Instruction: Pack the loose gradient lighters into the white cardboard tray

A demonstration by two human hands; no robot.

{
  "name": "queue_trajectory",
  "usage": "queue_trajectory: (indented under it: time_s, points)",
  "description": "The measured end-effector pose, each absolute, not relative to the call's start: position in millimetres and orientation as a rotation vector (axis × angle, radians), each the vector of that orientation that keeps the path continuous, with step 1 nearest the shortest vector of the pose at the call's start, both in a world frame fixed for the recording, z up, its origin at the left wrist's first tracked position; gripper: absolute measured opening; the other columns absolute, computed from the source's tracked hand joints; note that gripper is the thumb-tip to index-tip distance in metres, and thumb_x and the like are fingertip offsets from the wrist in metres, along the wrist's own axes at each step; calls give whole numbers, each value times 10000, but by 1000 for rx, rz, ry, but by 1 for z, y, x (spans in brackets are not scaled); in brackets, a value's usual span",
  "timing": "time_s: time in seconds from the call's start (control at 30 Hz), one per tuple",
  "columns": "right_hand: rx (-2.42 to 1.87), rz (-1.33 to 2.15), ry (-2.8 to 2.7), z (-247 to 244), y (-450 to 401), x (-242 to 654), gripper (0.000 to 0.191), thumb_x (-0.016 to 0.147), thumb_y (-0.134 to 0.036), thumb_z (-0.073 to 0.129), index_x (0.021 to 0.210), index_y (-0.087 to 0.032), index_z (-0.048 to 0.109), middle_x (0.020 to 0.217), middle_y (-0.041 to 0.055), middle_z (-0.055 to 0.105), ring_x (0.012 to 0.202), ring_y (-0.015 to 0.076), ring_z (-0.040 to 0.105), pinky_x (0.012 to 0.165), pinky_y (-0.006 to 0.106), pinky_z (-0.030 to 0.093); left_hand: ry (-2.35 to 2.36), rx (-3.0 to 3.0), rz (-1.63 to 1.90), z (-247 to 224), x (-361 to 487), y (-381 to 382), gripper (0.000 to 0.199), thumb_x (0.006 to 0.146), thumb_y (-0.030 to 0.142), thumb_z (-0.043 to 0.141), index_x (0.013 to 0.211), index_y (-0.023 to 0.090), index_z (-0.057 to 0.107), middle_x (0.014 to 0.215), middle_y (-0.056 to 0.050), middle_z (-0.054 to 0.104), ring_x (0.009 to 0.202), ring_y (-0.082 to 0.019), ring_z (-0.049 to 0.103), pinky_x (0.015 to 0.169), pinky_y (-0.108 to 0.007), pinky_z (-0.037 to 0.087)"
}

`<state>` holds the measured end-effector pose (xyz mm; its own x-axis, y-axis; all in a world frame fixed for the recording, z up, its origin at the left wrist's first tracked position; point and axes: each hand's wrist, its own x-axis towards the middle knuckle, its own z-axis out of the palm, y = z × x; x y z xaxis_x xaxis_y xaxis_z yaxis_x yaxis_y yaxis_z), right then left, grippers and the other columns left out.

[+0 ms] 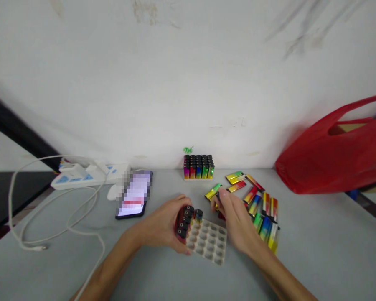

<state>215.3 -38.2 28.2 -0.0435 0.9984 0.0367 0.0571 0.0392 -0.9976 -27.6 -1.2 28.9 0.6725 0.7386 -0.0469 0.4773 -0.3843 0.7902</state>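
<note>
My left hand [164,223] is wrapped round the left side of a white plastic tray [210,239] with round holes. A row of black-topped lighters [184,223] stands along that side, against my palm, and one more lighter [198,214] stands beside the row at the back. The other visible holes hold nothing. Right of the tray, my right hand [235,215] pinches a lighter [218,195] with its black top showing; the fingers hide most of its body. Loose shiny coloured lighters [254,205] lie around and beyond my right hand.
A full block of upright lighters [199,167] stands near the wall, a small green thing [188,149] behind it. On the left are a phone [134,194], a power strip [90,175] and a looping white cable [72,229]. A red bag [338,150] stands at the right.
</note>
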Motion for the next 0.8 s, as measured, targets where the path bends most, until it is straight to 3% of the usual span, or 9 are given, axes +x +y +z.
queue_trajectory:
  time_s: [0.07, 0.13, 0.4, 0.57, 0.8]
  points:
    - [-1264, 916, -1526, 31, -40, 218, 530, 1151, -623, 398, 958, -260, 732, 974, 81, 721, 969, 278, 637, 890, 379, 435, 926, 2044, 400, 29, -27, -2, 687, 562, 532, 1034, 1020, 218, 629, 1040, -4, 611, 894, -234, 591, 773, -316, 474]
    - [-1301, 852, -1666, 31, -39, 221, 513, 1175, -573, 345, 1053, -273, 742, 1069, 97, 754, 1060, 306, 665, 951, 400, 416, 920, 2045, 396, 29, -27, -2, 675, 570, 524, 1032, 1019, 217, 632, 1041, -3, 613, 890, -230, 591, 775, -315, 476]
    - [-1510, 610, -1781, 18, -30, 231, 522, 1175, -518, 344, 853, -257, 661, 811, 74, 700, 814, 280, 641, 783, 374, 352, 918, 2051, 387, 27, -27, -1, 669, 564, 500, 1036, 1010, 212, 629, 1028, 1, 605, 879, -227, 580, 762, -310, 462]
    - [-1535, 499, -1755, 13, -24, 238, 446, 1149, -451, 393, 800, -255, 591, 838, 77, 676, 825, 275, 623, 771, 372, 337, 946, 2015, 382, 29, -27, 0, 677, 560, 508, 1040, 1007, 211, 627, 1021, 3, 595, 874, -225, 582, 759, -305, 465]
    - [-1520, 480, -1632, 13, -22, 239, 468, 1146, -492, 394, 762, -268, 542, 769, 59, 630, 765, 268, 580, 736, 374, 328, 1009, 2013, 458, 31, -27, 2, 679, 534, 430, 1075, 1006, 206, 642, 1041, -6, 609, 929, -249, 611, 820, -331, 502]
